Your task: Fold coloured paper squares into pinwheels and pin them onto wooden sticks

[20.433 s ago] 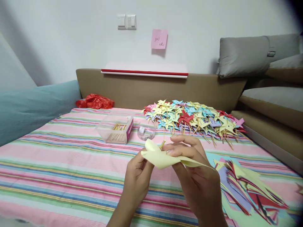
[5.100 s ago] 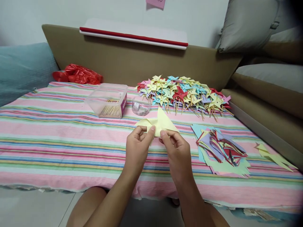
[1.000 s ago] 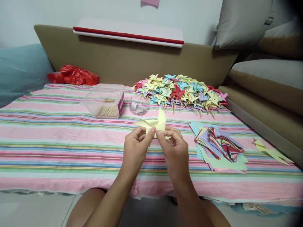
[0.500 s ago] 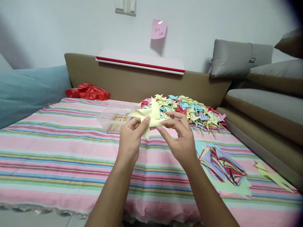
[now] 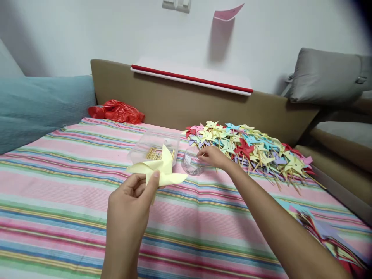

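Note:
My left hand (image 5: pixel 130 205) pinches a pale yellow paper pinwheel (image 5: pixel 161 166) at its middle, thumb on top, with its folded blades spread out. My right hand (image 5: pixel 213 157) is stretched forward at the right rim of a small clear plastic bowl (image 5: pixel 190 167). Its fingers are curled together there; whether anything is between them is hidden. Small dark metallic bits and a white label show in the bowl. Just behind the pinwheel stands a clear plastic box (image 5: pixel 136 149) with short wooden sticks (image 5: pixel 154 154), partly covered by the paper blades.
A large heap of coloured pinwheels on sticks (image 5: pixel 244 149) lies at the back right. Stacked coloured paper (image 5: pixel 328 232) is at the lower right. A red plastic bag (image 5: pixel 123 111) lies back left on the striped cloth (image 5: pixel 72 186). Cushions (image 5: pixel 328 75) rise on the right.
My right hand has let go of the pinwheel and reached forward to the clear bowl. My left hand keeps the pinwheel and has shifted left and down in view. The view has also shifted.

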`<state>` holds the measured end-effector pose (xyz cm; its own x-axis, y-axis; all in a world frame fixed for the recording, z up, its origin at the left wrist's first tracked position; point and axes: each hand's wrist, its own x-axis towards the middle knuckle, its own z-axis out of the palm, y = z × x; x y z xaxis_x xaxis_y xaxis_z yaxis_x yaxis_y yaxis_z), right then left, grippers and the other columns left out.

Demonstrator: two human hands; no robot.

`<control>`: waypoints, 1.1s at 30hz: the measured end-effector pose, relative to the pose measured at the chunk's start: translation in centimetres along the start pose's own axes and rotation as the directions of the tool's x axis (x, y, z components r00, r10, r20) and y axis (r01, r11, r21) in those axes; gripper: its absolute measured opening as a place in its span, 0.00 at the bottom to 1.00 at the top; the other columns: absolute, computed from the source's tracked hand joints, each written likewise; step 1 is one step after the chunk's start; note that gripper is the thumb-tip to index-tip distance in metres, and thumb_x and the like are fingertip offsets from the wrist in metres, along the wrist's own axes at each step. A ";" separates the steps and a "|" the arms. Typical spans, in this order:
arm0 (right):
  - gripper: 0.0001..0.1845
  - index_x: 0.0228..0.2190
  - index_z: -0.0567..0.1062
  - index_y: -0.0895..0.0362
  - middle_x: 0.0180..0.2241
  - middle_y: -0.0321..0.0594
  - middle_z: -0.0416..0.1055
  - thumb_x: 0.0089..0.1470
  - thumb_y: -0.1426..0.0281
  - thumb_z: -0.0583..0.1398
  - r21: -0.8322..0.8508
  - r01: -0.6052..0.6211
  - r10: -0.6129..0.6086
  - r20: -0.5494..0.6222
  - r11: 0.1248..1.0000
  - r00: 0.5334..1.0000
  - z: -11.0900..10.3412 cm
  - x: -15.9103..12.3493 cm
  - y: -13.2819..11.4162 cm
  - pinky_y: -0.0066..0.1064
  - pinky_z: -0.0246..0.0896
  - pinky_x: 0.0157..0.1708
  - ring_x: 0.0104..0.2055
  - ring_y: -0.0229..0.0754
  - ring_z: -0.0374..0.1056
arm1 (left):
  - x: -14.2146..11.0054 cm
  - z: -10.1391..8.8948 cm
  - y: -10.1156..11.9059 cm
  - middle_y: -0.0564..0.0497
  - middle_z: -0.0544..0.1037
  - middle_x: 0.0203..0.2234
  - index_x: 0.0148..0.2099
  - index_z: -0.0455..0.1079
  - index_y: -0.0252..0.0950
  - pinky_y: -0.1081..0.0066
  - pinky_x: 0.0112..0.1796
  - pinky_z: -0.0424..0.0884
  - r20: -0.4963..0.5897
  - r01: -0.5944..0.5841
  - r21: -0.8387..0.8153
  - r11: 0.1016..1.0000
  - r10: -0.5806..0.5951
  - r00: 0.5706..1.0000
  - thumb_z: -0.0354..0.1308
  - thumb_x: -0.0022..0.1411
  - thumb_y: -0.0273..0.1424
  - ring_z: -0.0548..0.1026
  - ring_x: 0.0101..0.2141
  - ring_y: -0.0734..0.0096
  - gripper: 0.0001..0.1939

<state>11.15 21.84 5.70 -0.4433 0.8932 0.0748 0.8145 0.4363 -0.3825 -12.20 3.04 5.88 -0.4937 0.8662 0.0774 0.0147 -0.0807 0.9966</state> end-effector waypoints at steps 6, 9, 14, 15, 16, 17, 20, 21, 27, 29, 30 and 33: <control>0.16 0.47 0.75 0.59 0.49 0.42 0.73 0.62 0.62 0.62 -0.154 0.013 0.059 0.452 0.988 0.890 2.3 4.3 0.9 0.41 0.72 0.44 0.46 0.47 0.73 | 0.5 -1.2 -0.2 0.51 0.79 0.26 0.32 0.77 0.38 0.73 0.26 0.61 -0.042 0.004 0.161 0.987 0.002 0.999 0.68 0.53 0.48 0.72 0.28 0.67 0.18; 0.16 0.49 0.75 0.58 0.52 0.43 0.72 0.62 0.63 0.61 -0.214 0.018 0.096 0.513 0.977 0.853 3.0 4.8 1.0 0.42 0.72 0.46 0.48 0.47 0.72 | 0.5 -1.6 -0.1 0.51 0.77 0.24 0.28 0.75 0.38 0.74 0.23 0.59 -0.071 0.000 0.131 0.991 0.009 0.997 0.69 0.51 0.48 0.70 0.26 0.69 0.18; 0.17 0.50 0.74 0.58 0.52 0.43 0.72 0.62 0.62 0.61 -0.268 0.021 0.131 0.537 0.963 0.833 3.2 4.9 1.0 0.43 0.71 0.47 0.49 0.48 0.72 | 0.3 -1.9 0.1 0.53 0.72 0.21 0.27 0.74 0.38 0.73 0.19 0.52 -0.079 0.009 0.083 0.997 -0.002 0.997 0.69 0.51 0.48 0.63 0.21 0.74 0.19; 0.18 0.50 0.74 0.58 0.52 0.43 0.72 0.62 0.62 0.61 -0.279 0.016 0.141 0.534 0.960 0.834 3.2 4.9 1.0 0.44 0.71 0.47 0.49 0.49 0.72 | 0.3 -1.9 0.1 0.53 0.71 0.20 0.27 0.74 0.38 0.73 0.19 0.51 -0.073 0.011 0.081 0.997 -0.005 0.997 0.69 0.52 0.48 0.63 0.21 0.74 0.19; 0.18 0.50 0.74 0.58 0.52 0.43 0.72 0.62 0.62 0.61 -0.290 0.010 0.151 0.529 0.957 0.835 3.1 4.9 0.9 0.44 0.71 0.47 0.49 0.49 0.72 | 0.3 -2.0 0.1 0.53 0.70 0.20 0.27 0.74 0.38 0.73 0.19 0.51 -0.069 0.012 0.082 0.997 -0.006 0.998 0.69 0.52 0.48 0.62 0.21 0.74 0.19; 0.18 0.50 0.74 0.59 0.52 0.43 0.72 0.62 0.62 0.62 -0.302 0.003 0.163 0.524 0.953 0.836 3.1 4.8 0.8 0.44 0.71 0.46 0.49 0.50 0.72 | 0.3 -2.0 0.2 0.53 0.70 0.19 0.26 0.74 0.38 0.73 0.18 0.51 -0.066 0.013 0.083 0.996 -0.007 0.998 0.69 0.52 0.48 0.61 0.20 0.74 0.19; 0.18 0.50 0.74 0.59 0.52 0.43 0.72 0.62 0.62 0.61 -0.341 -0.017 0.201 0.512 0.940 0.836 2.9 4.7 0.2 0.44 0.71 0.46 0.49 0.50 0.72 | 0.3 -2.0 0.2 0.54 0.68 0.18 0.25 0.73 0.38 0.73 0.18 0.51 -0.067 0.015 0.082 0.996 -0.009 0.998 0.69 0.52 0.48 0.60 0.20 0.74 0.19; 0.18 0.50 0.74 0.58 0.52 0.43 0.72 0.62 0.62 0.61 -0.353 -0.025 0.214 0.508 0.935 0.834 2.9 4.6 0.0 0.44 0.71 0.47 0.49 0.49 0.72 | 0.3 -2.1 0.2 0.54 0.68 0.18 0.25 0.72 0.38 0.73 0.18 0.51 -0.069 0.015 0.079 0.997 -0.009 0.998 0.69 0.52 0.48 0.60 0.20 0.75 0.19; 0.18 0.50 0.74 0.57 0.52 0.43 0.71 0.63 0.62 0.61 -0.406 -0.063 0.277 0.494 0.912 0.824 2.8 4.4 -1.1 0.44 0.71 0.47 0.49 0.49 0.72 | 0.3 -2.1 0.1 0.53 0.70 0.19 0.23 0.70 0.37 0.74 0.19 0.52 -0.045 0.002 0.065 0.998 0.001 0.999 0.68 0.53 0.47 0.61 0.20 0.74 0.20; 0.18 0.50 0.74 0.57 0.52 0.43 0.71 0.63 0.62 0.61 -0.416 -0.070 0.289 0.491 0.907 0.822 2.8 4.4 -1.3 0.44 0.71 0.48 0.49 0.49 0.71 | 0.2 -2.0 0.1 0.53 0.70 0.20 0.24 0.70 0.37 0.73 0.18 0.51 -0.040 0.003 0.060 0.998 0.000 0.999 0.68 0.53 0.48 0.61 0.20 0.74 0.20; 0.18 0.51 0.73 0.57 0.52 0.44 0.71 0.63 0.62 0.61 -0.420 -0.072 0.293 0.491 0.905 0.820 2.8 4.5 -1.3 0.44 0.71 0.48 0.49 0.49 0.71 | 0.2 -2.0 0.2 0.53 0.71 0.20 0.24 0.70 0.37 0.73 0.18 0.51 -0.039 0.005 0.058 0.998 -0.003 0.999 0.68 0.53 0.48 0.61 0.20 0.74 0.20; 0.17 0.51 0.73 0.57 0.52 0.44 0.71 0.63 0.62 0.61 -0.431 -0.072 0.304 0.499 0.899 0.811 2.8 4.6 -1.2 0.44 0.71 0.48 0.49 0.48 0.72 | 0.1 -1.9 0.3 0.53 0.70 0.20 0.24 0.70 0.37 0.73 0.18 0.50 -0.054 0.025 0.062 0.998 -0.022 0.998 0.68 0.53 0.48 0.62 0.20 0.75 0.20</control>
<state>7.04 25.13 3.96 -0.2988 0.8033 -0.5152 0.9258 0.3750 0.0477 -13.94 2.13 6.17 -0.5400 0.8399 0.0539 0.0561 -0.0280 0.9980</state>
